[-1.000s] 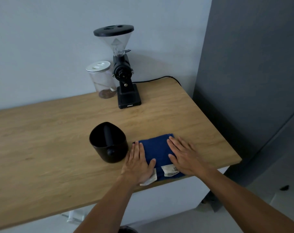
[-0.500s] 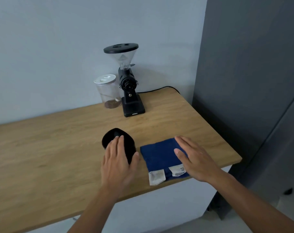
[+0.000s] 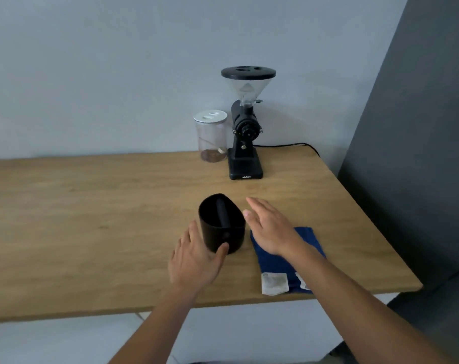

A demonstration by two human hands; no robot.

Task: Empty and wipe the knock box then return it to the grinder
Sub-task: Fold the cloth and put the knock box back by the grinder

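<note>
While seen from the head camera, set upright on the wooden table, near its front edge: black knock box, open mouth up, dark bar running across the inside. Wrapped around its lower left wall: left hand, thumb pressed on the front face, fingers curled behind the left side, grasping the box. Just right of the box and raised above the tabletop: right hand, fingers straight and spread, released, holding nothing, thumb tip close to the box rim but contact not possible to tell. Lying flat beneath that wrist and forearm, beside the box on the right: folded blue cloth, white tags at its near end by the table edge. Farther back, against the pale wall and well apart from the box: black coffee grinder with clear hopper and black lid, standing on a square base, black cord trailing off to the right. Touching or just beside the grinder on its left: clear jar with a white lid, a thin brown layer at the bottom. Rising at the right of the table: dark grey panel.
</note>
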